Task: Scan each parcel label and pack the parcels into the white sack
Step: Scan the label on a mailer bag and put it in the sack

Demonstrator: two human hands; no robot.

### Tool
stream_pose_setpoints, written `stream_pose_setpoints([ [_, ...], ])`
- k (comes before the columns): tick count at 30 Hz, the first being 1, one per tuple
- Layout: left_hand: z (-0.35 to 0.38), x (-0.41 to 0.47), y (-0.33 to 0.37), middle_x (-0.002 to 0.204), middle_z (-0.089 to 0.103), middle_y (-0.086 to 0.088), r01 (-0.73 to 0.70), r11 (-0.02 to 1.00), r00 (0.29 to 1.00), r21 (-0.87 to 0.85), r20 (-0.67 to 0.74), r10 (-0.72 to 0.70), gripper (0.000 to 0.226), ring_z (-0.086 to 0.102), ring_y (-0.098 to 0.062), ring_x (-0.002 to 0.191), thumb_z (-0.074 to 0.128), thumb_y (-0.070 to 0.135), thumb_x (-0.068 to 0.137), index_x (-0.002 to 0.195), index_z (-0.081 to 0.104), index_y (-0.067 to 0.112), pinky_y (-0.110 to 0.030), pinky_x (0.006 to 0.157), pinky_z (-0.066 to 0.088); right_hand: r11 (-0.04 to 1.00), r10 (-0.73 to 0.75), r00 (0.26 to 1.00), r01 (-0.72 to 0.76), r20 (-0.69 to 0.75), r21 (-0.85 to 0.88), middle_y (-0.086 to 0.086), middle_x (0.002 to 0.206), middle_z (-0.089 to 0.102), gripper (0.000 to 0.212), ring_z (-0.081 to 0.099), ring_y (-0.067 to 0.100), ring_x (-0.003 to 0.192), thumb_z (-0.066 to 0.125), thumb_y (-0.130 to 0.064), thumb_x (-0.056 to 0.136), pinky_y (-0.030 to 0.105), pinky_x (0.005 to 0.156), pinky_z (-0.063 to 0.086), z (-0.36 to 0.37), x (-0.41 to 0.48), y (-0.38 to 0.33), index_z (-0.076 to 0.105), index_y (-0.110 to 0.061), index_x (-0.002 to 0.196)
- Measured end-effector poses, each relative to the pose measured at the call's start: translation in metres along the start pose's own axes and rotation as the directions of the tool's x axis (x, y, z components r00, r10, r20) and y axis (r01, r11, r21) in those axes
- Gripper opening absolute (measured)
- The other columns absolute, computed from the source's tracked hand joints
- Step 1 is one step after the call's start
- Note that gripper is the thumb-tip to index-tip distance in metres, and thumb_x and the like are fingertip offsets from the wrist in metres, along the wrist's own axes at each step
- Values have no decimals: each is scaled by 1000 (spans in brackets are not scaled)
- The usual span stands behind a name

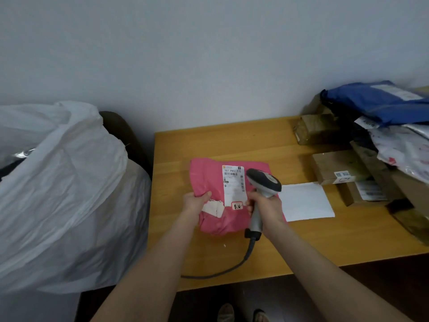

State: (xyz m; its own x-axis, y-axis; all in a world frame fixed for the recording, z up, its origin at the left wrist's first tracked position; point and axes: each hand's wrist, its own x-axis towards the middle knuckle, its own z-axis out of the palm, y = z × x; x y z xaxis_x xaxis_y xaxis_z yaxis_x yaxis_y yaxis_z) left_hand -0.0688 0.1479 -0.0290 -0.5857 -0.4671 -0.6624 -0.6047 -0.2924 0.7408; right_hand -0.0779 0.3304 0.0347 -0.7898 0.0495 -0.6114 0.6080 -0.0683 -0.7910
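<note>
Gripping the pink parcel (207,176) at its left edge with the left hand (194,202), aiming the scanner (265,182) grasped in the right hand (265,208) squarely at the label (233,185).

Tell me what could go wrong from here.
1. The scanner, gripped by the right hand, sits close beside the label. Its beam may miss the barcode near the label's top.
2. The cable trails left along the table edge, toward the sack. The parcel, held by the left hand, could snag it on the way.
3. The pile at right looks loosely stacked and might slide.
</note>
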Motion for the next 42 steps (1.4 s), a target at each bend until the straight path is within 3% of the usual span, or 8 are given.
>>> stream_pose_setpoints([
  [4, -22, -30, 11, 67, 66, -5, -68, 998, 998, -6, -6, 68, 18, 62, -16, 57, 70, 5, 84, 99, 64, -4, -21, 44, 50, 996, -63, 994, 68, 92, -58, 6, 53, 60, 13, 52, 13, 41, 64, -1, 81, 26, 47, 44, -4, -36, -8, 63, -4, 69],
  [9, -42, -62, 16, 79, 65, -7, -151, 988, 988, -18, -34, 151, 23, 62, -19, 69, 70, 6, 85, 104, 63, -3, -29, 61, 51, 991, -99, 978, 113, 181, -69, 6, 51, 61, 17, 51, 16, 42, 65, -3, 83, 29, 49, 44, -7, -74, -10, 64, -6, 67],
  [16, -54, -89, 15, 76, 65, -3, -232, 971, 970, -60, -89, 226, 18, 62, -14, 67, 69, 4, 85, 101, 64, -4, -18, 49, 50, 988, -113, 958, 137, 264, -73, 10, 53, 61, 12, 51, 18, 44, 64, -2, 82, 29, 48, 43, -15, -103, -18, 65, -3, 69],
  [27, -52, -102, 16, 104, 67, -18, -280, 954, 957, -102, -104, 270, 27, 63, -16, 74, 68, 4, 85, 111, 62, -4, -25, 61, 49, 985, -85, 941, 129, 328, -117, 8, 50, 59, 11, 49, 15, 40, 64, -4, 79, 27, 43, 40, -25, -108, -28, 63, -2, 68],
  [34, -49, -108, 17, 112, 65, -21, -278, 958, 957, -74, -106, 270, 34, 61, -22, 83, 68, 8, 86, 117, 60, -5, -28, 70, 48, 982, -102, 938, 149, 332, -120, 8, 49, 57, 14, 48, 16, 39, 63, -2, 77, 26, 42, 39, -35, -107, -33, 63, -3, 62],
  [36, -49, -111, 18, 113, 65, -21, -281, 957, 956, -70, -106, 273, 34, 62, -22, 84, 67, 8, 87, 117, 59, -6, -27, 66, 49, 983, -103, 935, 148, 339, -108, 7, 49, 56, 15, 47, 16, 39, 63, -1, 76, 26, 42, 39, -37, -107, -35, 62, -3, 61],
  [40, -51, -117, 19, 115, 64, -23, -283, 956, 954, -76, -129, 272, 36, 62, -34, 102, 68, 8, 86, 117, 59, -8, -33, 75, 49, 985, -100, 930, 142, 354, -94, 7, 49, 56, 13, 47, 16, 39, 63, -1, 75, 27, 42, 39, -38, -108, -37, 62, -3, 62],
  [42, -51, -121, 20, 114, 64, -23, -284, 956, 952, -75, -142, 271, 35, 63, -32, 97, 69, 8, 86, 116, 60, -7, -33, 73, 50, 985, -100, 927, 145, 362, -99, 7, 49, 57, 13, 48, 16, 39, 63, -2, 75, 27, 43, 40, -38, -109, -39, 62, -3, 62],
])
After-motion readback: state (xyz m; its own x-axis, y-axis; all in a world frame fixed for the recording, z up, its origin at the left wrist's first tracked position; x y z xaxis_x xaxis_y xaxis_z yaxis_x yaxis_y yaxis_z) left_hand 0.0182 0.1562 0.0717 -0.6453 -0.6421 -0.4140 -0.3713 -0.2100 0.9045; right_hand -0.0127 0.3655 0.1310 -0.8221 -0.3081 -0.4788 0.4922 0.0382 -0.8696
